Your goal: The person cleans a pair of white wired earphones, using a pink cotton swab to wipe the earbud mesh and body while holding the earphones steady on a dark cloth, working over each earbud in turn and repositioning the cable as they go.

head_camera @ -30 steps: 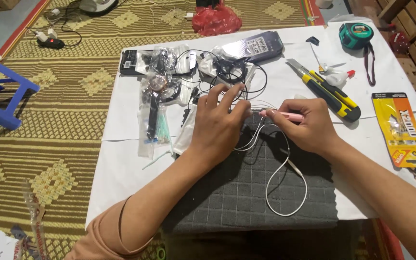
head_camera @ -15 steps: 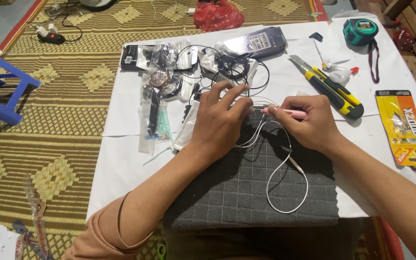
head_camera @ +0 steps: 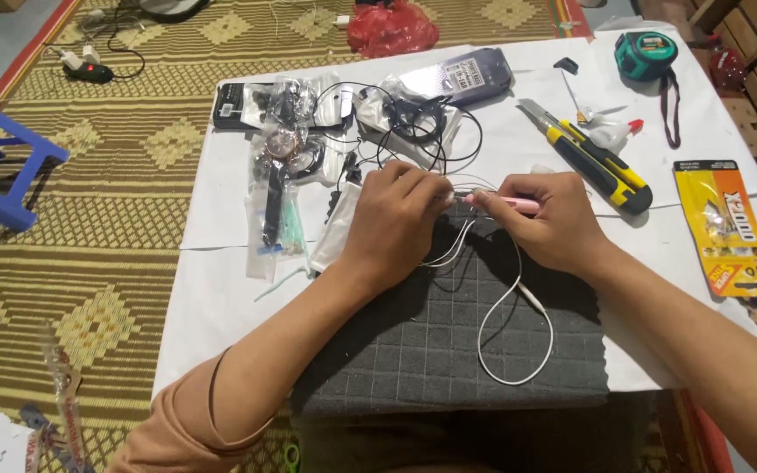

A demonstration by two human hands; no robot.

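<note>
Nearest the person, a dark grey gridded foam mat [head_camera: 449, 350] carries a thin white earphone cable [head_camera: 519, 324] that loops across its middle and runs up to both hands. The left hand [head_camera: 396, 219] is closed, pinching the cable's upper end. Compared with a second ago its fingers have folded from spread to tight. The right hand [head_camera: 554, 223] grips a slim pink pen-like tool [head_camera: 510, 203], its tip now brought right against the left fingertips. Judging by that, fine work on the cable end is under way.

Beyond the hands lie clear plastic bags of black cables [head_camera: 343, 131] and a yellow-and-black utility knife [head_camera: 593, 162]. At the right sits a flat yellow blister card [head_camera: 729, 228]; farther off, a dark flat packet [head_camera: 466, 74], a green tape measure [head_camera: 646, 54] and a red plastic bag [head_camera: 392, 26].
</note>
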